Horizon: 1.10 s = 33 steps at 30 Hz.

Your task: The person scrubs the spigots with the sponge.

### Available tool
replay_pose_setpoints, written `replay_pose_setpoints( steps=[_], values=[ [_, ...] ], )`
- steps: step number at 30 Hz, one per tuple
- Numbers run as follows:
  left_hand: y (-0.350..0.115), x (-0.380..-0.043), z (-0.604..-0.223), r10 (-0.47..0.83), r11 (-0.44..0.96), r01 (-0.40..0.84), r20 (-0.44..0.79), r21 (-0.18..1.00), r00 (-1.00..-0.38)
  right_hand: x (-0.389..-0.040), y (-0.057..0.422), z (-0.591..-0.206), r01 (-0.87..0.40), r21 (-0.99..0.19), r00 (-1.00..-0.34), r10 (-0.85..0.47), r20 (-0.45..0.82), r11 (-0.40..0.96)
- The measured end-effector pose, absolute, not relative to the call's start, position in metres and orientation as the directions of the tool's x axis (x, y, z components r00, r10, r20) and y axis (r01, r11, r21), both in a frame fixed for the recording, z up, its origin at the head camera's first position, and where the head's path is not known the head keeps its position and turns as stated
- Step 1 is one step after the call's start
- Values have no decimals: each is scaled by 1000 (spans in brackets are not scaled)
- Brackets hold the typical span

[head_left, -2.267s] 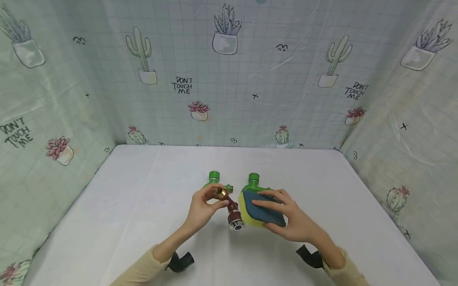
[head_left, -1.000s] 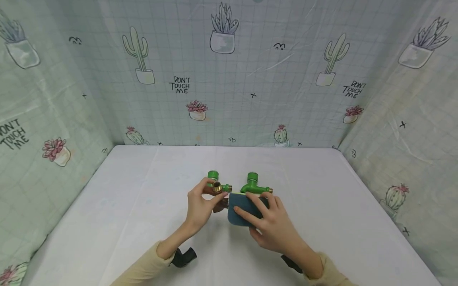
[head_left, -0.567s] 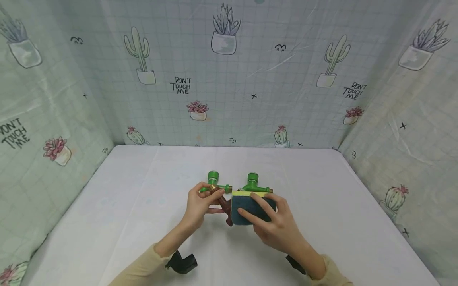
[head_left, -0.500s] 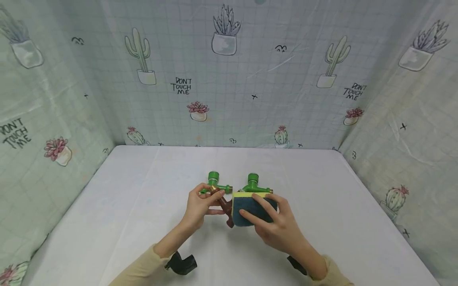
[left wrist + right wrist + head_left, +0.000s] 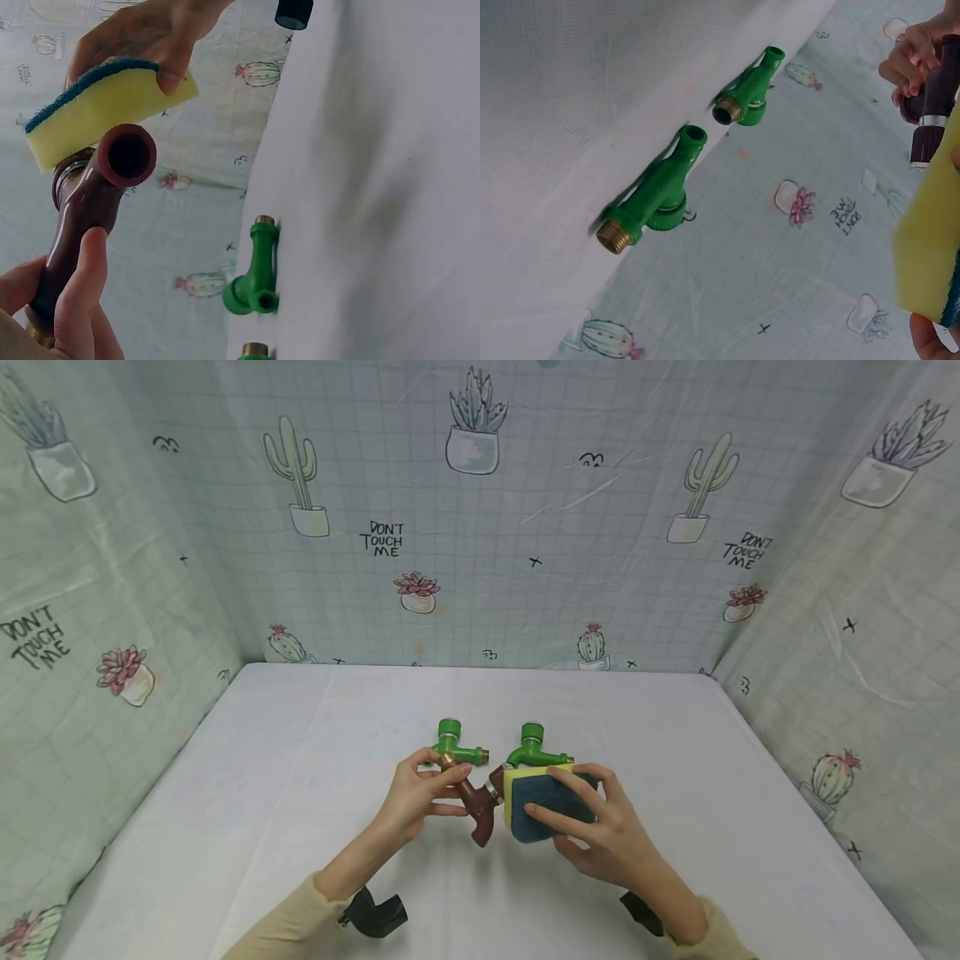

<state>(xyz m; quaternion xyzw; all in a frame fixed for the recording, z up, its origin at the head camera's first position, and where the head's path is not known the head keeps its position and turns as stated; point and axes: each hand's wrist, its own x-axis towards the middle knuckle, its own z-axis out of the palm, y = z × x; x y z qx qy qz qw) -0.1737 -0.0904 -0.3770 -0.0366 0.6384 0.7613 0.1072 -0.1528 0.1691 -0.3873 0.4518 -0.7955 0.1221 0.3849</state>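
My left hand (image 5: 411,797) pinches a brown faucet (image 5: 474,802) by its brass-threaded end, above the table. Its curved spout points down and its cap end points right. My right hand (image 5: 603,827) grips a yellow sponge with a dark blue scouring side (image 5: 551,806), fingers spread over the blue face. In the left wrist view the sponge's yellow side (image 5: 105,112) lies at the faucet's cap end, apparently touching it. The right wrist view shows the yellow foam (image 5: 926,232) beside the brown faucet (image 5: 934,101), with only some right fingertips (image 5: 925,337) visible.
Behind the hands, two green faucets with brass threads, a left one (image 5: 448,739) and a right one (image 5: 531,745), lie on the white table (image 5: 337,727). Black straps or mounts hang at both wrists, the left one (image 5: 375,917) fully visible. Cactus-print cloth (image 5: 510,527) walls the table.
The brown faucet has been turned, so its spout now points down and its cap to the right. Over the last half second the sponge has shifted right, uncovering more of the faucet.
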Motion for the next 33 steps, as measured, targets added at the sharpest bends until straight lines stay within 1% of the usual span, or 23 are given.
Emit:
replay_pose_setpoints(
  steps=[4, 8, 10, 13, 16, 18, 22, 25, 27, 29, 31, 33],
  values=[
    [-90, -173, -375, 76, -137, -152, -143, 979, -987, -152, 169, -388, -827, 99, -319, -606, 729, 554],
    [-89, -173, -375, 38, -124, -97, -93, 988, -995, -150, 162, -385, -824, 82, -330, -593, 734, 561],
    [-88, -172, -374, 23, -109, -62, -60, 992, -998, -149, 158, -382, -815, 68, -358, -592, 722, 575],
    [-86, -169, -373, 1, -62, 17, 17, 998, -1000, -148, 153, -379, -794, -24, -460, -575, 677, 607],
    [-83, -164, -368, -18, 31, 123, 123, 992, -992, -151, 150, -375, -753, -170, -590, -539, 601, 636],
    [-81, -159, -363, -26, 110, 201, 205, 974, -979, -153, 148, -374, -720, -268, -661, -514, 548, 640],
    [-77, -153, -355, -17, 246, 347, 362, 905, -932, -158, 148, -372, -663, -424, -745, -492, 450, 617],
    [-77, -158, -365, 27, 274, 435, 446, 858, -895, -162, 150, -372, -634, -510, -773, -497, 394, 582],
    [-79, -163, -373, 50, 258, 470, 475, 844, -879, -165, 151, -372, -620, -563, -780, -503, 372, 546],
    [-82, -168, -379, 78, 213, 487, 482, 847, -873, -167, 154, -373, -615, -616, -776, -515, 363, 493],
    [-85, -171, -381, 109, 123, 471, 459, 874, -881, -169, 156, -373, -613, -659, -768, -527, 365, 436],
    [-89, -173, -382, 152, 0, 407, 402, 913, -903, -169, 157, -372, -615, -684, -757, -536, 373, 393]
  ],
)
